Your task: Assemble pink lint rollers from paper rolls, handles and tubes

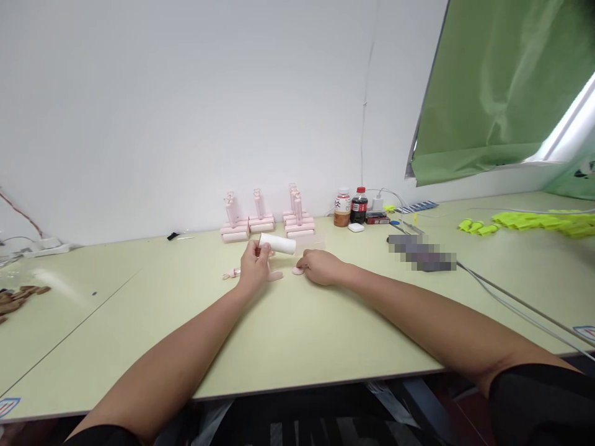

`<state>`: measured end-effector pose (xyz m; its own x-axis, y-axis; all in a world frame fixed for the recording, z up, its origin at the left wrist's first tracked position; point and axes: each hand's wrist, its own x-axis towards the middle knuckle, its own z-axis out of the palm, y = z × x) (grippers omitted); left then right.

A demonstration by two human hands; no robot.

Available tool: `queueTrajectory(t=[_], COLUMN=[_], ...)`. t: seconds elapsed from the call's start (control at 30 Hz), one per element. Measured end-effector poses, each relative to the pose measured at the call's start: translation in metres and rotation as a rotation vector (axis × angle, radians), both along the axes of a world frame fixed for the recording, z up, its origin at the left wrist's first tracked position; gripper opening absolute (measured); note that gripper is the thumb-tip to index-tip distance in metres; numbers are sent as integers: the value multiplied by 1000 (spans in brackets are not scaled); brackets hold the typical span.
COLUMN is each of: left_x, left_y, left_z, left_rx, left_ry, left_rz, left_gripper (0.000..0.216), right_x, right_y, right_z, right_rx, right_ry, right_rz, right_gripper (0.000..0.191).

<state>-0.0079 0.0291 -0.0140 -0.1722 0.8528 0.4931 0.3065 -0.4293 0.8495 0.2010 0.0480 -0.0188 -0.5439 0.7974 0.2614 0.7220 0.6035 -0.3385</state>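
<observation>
Left hand (255, 261): gripping roll (280, 244)
Roll: likely light, squashable; hold ends
Right hand (320, 267): on disc (296, 271), grip unclear

White roll (281, 244); pale pink disc (297, 271); pink rollers (300, 230); pale yellow-green table (307, 341); green blind (502, 93); neon-yellow pieces (515, 219).

One bare left hand (253, 264), one bare right hand (323, 267), and that's two for us! We see one white cylindrical roll (277, 244), one small round pink disc (297, 271). Now we spot at least four upright pink handles (258, 205), overlap blurring our tally. Two plastic bottles: one white-capped bottle (342, 212), one red-capped dark bottle (359, 209)! One green window covering (502, 93); the heaped neon-yellow pieces (525, 219) defeat our count.
</observation>
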Motion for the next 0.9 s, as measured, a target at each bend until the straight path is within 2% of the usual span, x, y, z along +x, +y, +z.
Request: queueTrajectory(t=[0.13, 0.23, 0.4, 0.5, 0.6, 0.77, 0.9], left_x=[1, 1, 0, 0, 0, -1, 0], left_y=[-2, 0, 1, 0, 0, 1, 0], left_z=[-2, -5, -5, -5, -6, -5, -4], left_rx=[-49, -28, 26, 6, 13, 34, 55], left_ry=[-40, -36, -3, -5, -1, 15, 9], left_rz=[-64, -92, -79, -95, -94, -81, -80], left_gripper=[29, 29, 28, 30, 30, 27, 27], right_x=[10, 15, 24, 30, 29, 17, 11], right_y=[12, 18, 32, 40, 42, 32, 22], right_z=[-2, -2, -5, -12, -16, -12, -9], right_rx=[11, 37, 138, 112, 83, 71, 68], right_ry=[3, 53, 200, 231, 249, 243, 190], right_rz=[-123, -210, -373, -381, -372, -376, -331], right_gripper=[18, 21, 53, 60, 52, 43, 44])
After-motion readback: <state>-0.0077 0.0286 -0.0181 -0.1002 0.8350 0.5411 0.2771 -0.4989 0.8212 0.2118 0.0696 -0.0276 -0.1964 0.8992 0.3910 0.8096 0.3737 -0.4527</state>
